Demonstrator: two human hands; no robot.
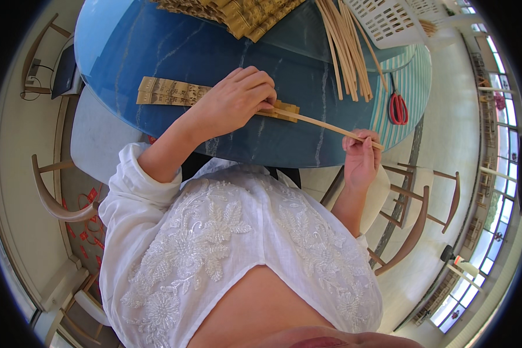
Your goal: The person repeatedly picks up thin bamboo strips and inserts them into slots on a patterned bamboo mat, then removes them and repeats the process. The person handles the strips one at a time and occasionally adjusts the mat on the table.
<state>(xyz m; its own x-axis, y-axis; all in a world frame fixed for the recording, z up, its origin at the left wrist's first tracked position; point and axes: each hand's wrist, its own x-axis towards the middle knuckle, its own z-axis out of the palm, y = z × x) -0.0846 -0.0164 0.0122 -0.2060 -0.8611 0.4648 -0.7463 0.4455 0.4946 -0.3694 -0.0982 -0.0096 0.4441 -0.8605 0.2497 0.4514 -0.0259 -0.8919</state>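
On the blue desk [174,46], near its front edge, lies a flat folded paper strip [168,91] printed in tan, and the left hand [238,98] rests curled over its right end, fingers pressed down on the paper and on the near end of a thin wooden stick [325,124]. That stick runs out from the strip's right end, past the desk's edge, to the right hand [361,159], which pinches its far end between thumb and fingertips, palm turned up.

To do this step well, I judge that the left hand should keep firm, even pressure where stick meets paper so the folds do not spring open, while the right hand keeps the stick level and in line with the strip's length; a tilt or twist at the far end would likely skew the stick against the folds. A light grip at the tip seems enough, since the stick looks thin and could bend.

Beyond the strip, at the desk's far side, a heap of similar folded paper [238,14] lies loose, and to the right of it a bundle of sticks [345,49]. Red-handled scissors [397,107] lie right of the bundle, on a striped part of the desk. A white slotted basket [388,20] stands at the far right corner; what it holds cannot be made out.
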